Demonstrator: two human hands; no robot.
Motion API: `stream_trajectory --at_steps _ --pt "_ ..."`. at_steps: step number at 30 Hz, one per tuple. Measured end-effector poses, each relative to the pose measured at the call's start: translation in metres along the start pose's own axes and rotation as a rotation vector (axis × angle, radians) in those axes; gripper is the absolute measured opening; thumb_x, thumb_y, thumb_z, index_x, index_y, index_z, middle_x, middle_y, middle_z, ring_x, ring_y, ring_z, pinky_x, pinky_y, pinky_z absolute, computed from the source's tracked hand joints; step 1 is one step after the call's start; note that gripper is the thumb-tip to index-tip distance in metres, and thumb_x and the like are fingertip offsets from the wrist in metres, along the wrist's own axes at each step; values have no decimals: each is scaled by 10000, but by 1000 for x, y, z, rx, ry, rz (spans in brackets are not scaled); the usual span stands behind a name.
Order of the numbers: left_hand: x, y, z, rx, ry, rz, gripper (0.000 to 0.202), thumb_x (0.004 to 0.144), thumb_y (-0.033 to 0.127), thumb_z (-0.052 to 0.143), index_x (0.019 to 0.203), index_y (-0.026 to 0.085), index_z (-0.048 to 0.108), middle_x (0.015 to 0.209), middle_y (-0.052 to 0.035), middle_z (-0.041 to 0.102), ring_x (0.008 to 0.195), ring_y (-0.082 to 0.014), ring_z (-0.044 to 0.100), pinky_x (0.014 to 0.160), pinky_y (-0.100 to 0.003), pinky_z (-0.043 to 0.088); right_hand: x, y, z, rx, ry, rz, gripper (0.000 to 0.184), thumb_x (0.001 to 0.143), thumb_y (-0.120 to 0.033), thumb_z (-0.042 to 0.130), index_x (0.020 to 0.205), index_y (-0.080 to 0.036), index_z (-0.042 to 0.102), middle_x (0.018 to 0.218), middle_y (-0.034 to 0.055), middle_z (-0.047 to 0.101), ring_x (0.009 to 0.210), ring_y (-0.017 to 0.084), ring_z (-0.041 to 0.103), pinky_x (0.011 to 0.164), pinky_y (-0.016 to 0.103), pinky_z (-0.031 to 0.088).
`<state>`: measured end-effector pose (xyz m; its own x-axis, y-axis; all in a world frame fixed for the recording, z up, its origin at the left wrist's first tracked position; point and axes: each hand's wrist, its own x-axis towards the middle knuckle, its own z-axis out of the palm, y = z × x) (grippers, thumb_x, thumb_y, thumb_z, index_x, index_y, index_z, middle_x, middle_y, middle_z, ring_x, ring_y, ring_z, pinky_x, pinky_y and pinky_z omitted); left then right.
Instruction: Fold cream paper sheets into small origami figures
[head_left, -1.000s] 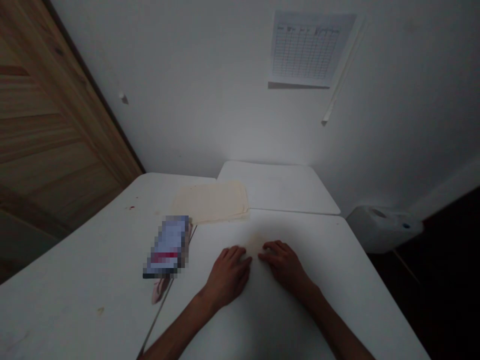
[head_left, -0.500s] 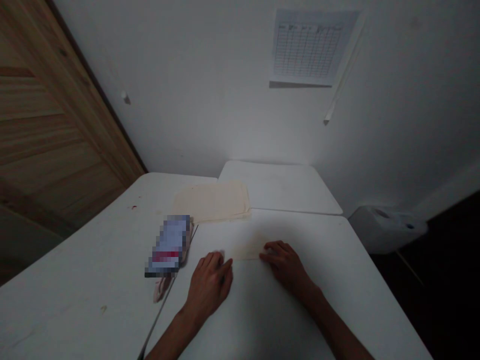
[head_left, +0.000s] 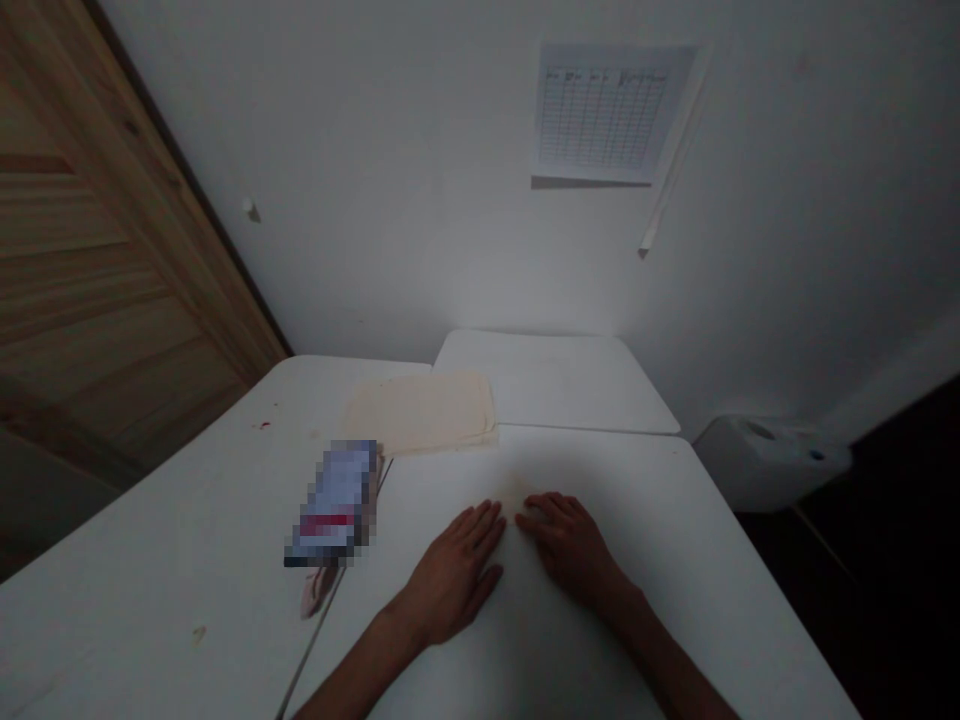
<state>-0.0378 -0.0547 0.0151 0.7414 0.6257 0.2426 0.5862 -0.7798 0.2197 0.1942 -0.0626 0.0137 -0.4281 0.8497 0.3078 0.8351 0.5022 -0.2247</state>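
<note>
Cream, and faint in the dim light: a small flat piece (head_left: 513, 487) lies on the white worktop (head_left: 675, 560), right at your fingertips. Its material cannot be told.

Your left hand (head_left: 454, 575) rests palm down, fingers stretched out and close together, with the tips at the piece's near edge. Your right hand (head_left: 574, 548) lies palm down just beside it, fingers released and slightly spread, tips at the same edge. Neither hand grasps anything, and the two forefingers nearly meet.

Beyond the piece, well apart from your hands, sits a folded cream cloth (head_left: 420, 410). To the left of your left hand lies a blurred rectangular object (head_left: 334, 503), with a pink scrap (head_left: 313, 592) poking out from under its near end.

On the white wall hangs a printed chart (head_left: 604, 110). A wooden door (head_left: 90, 290) stands at the left, and a white appliance (head_left: 772, 455) sits low at the right.
</note>
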Motion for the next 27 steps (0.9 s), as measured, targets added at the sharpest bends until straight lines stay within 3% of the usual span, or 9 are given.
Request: stream_trajectory --at_steps 7,17,22,27 --pt "-11 1 3 69 -2 -64 571 952 345 415 1467 158 257 1524 -108 257 1400 -249 244 1117 -445 329 -21 -7 -3 -68 14 50 393 923 -227 447 1306 -228 534 1378 28 516 1259 223 454 1077 408 316" --pt "-24 1 -4 167 62 -127 529 956 375 407 1434 162 335 1475 -114 371 1368 -260 326 1101 -465 335 -52 16 -6 -179 59 134 412 924 -257 443 1328 -223 511 1354 47 539 1278 257 444 1034 457 361" --pt "-12 -7 2 111 157 -179 366 940 330 441 1256 169 527 1340 -123 533 1240 -287 481 1005 -482 423 -46 23 -3 -89 142 137 318 919 -218 465 1201 -220 613 1261 52 613 1180 240 523 994 430 409" --pt "19 -19 7 26 304 -235 410 899 324 520 1274 166 477 1308 -139 528 1179 -288 495 971 -479 419 -24 34 1 -19 229 157 293 886 -271 545 1161 -207 622 1264 90 600 1096 249 560 948 442 434"
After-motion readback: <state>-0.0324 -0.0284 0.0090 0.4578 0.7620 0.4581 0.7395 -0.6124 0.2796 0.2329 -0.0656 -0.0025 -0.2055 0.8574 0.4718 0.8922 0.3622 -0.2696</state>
